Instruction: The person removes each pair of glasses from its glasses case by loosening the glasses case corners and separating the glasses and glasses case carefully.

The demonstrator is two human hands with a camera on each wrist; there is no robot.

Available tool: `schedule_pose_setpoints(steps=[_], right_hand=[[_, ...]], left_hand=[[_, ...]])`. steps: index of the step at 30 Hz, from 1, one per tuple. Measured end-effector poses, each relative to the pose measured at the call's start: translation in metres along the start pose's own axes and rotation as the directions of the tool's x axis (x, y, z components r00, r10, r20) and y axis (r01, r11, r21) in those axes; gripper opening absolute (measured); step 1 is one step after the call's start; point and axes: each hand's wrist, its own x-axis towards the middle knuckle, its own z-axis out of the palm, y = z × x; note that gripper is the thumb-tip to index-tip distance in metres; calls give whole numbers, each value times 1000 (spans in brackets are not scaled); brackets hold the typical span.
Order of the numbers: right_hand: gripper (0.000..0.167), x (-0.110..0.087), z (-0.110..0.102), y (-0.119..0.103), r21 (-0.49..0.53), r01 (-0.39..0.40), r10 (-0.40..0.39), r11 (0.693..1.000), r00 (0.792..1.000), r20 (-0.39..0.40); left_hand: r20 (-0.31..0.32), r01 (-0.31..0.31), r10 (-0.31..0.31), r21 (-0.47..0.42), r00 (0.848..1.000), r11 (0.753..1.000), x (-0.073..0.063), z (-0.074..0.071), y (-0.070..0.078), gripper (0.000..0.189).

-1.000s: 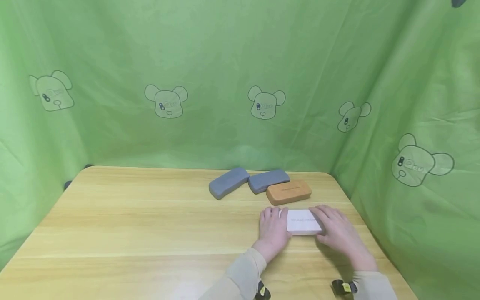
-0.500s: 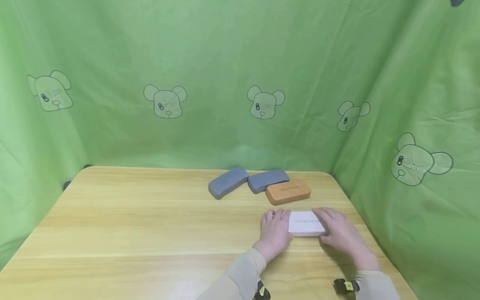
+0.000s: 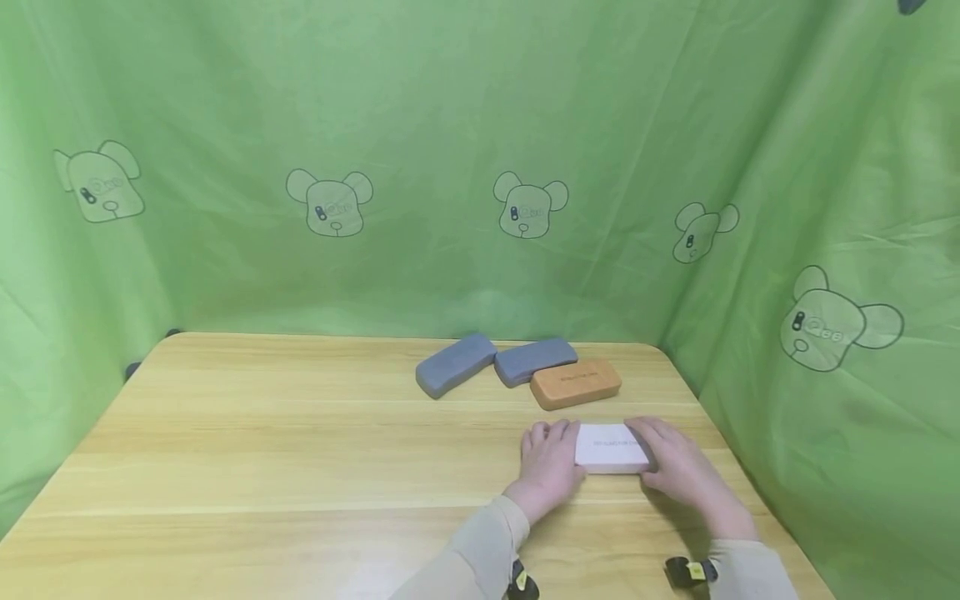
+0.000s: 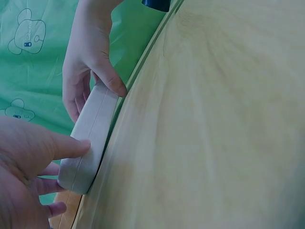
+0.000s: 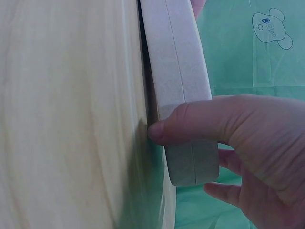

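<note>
A white glasses case (image 3: 612,448) with printed lettering on its lid lies lengthwise between my two hands, close over the table. Its left end is gripped by my left hand (image 3: 549,463), thumb along the near side and fingers over the far side. My right hand (image 3: 678,463) holds the right end the same way. In the left wrist view, a thin seam runs along the case's side (image 4: 90,136), and the lid is shut. The right wrist view has my thumb (image 5: 171,128) across that side, near the case's end.
Behind the white case lies an orange-brown glasses case (image 3: 576,385), overlapping a grey-blue case (image 3: 534,362). Another grey-blue case (image 3: 456,366) sits angled to their left. Green curtains (image 3: 427,275) with bear outlines enclose the wooden table (image 3: 285,433) at the back and sides.
Both hands and the white case have shifted slightly right and towards me, mostly in the first half second. The grip stays the same, and the other cases lie where they were.
</note>
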Motion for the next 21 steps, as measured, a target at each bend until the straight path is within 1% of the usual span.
schedule_pose_setpoints(steps=[7, 16, 19, 21], right_hand=[[80, -2, -3, -1, 37, -12, 11, 999, 1000, 19], [77, -3, -4, 3, 42, -12, 9, 999, 997, 74], [77, -3, -4, 3, 42, -20, 16, 999, 997, 82], [77, -3, -5, 3, 36, -22, 19, 999, 997, 78]], left_hand=[[-16, -11, 11, 11, 1000, 1000, -1, -1, -1, 67], [-9, 3, -3, 6, 1000, 1000, 0, 1, 0, 67], [-6, 1, -1, -6, 1000, 1000, 0, 1, 0, 68], [-2, 1, -1, -30, 1000, 1000, 1, 0, 0, 71]])
